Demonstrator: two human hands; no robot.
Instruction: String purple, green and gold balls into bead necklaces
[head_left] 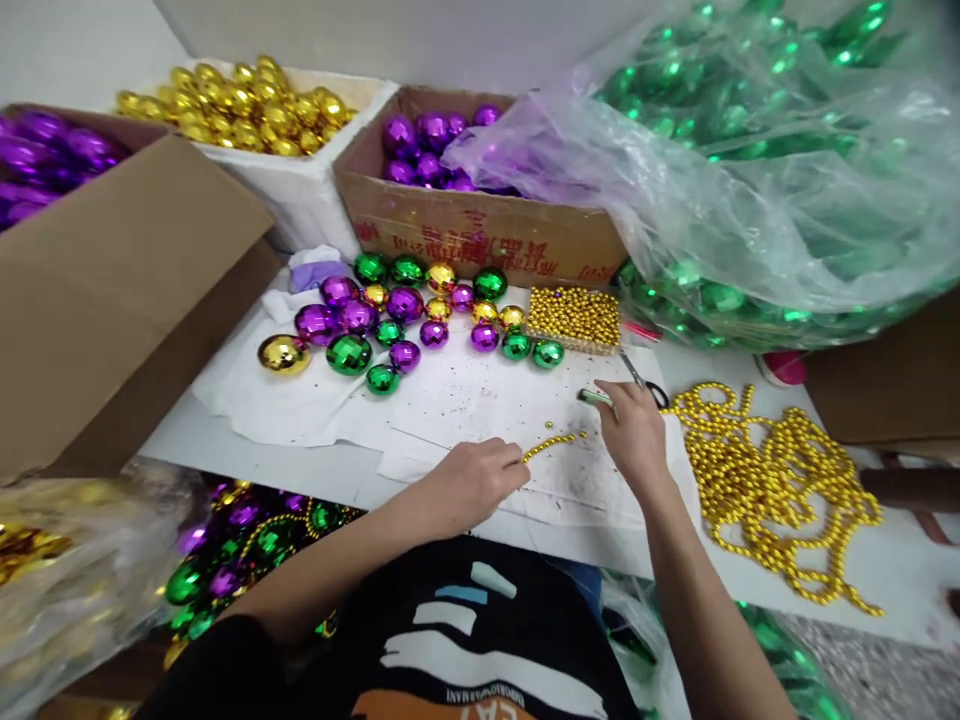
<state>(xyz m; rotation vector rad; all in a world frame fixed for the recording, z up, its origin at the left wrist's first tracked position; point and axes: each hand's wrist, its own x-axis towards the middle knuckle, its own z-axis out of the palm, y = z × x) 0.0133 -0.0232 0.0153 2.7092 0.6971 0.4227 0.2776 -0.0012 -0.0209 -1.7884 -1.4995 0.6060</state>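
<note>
My left hand (480, 482) is closed at the near edge of the white paper, its fingertips pinching one end of a short gold bead string (551, 445). The string points right across the sheet, and a loose gold bead (549, 425) lies just above it. My right hand (634, 430) is closed around a slim, pale green tool (597, 397) with a dark tip; its exact kind is unclear. Just behind that hand lie scissors (646, 382) with black handles. Above them sits a clear box of small gold beads (574, 318).
Purple, green and gold shiny balls (405, 304) cluster on the paper. Behind stand a carton of purple balls (480, 225) and a white box of gold ones (300, 180). Gold bead strands (772, 490) are heaped at right, below a plastic bag of green ornaments (765, 190). An open carton (135, 290) stands left.
</note>
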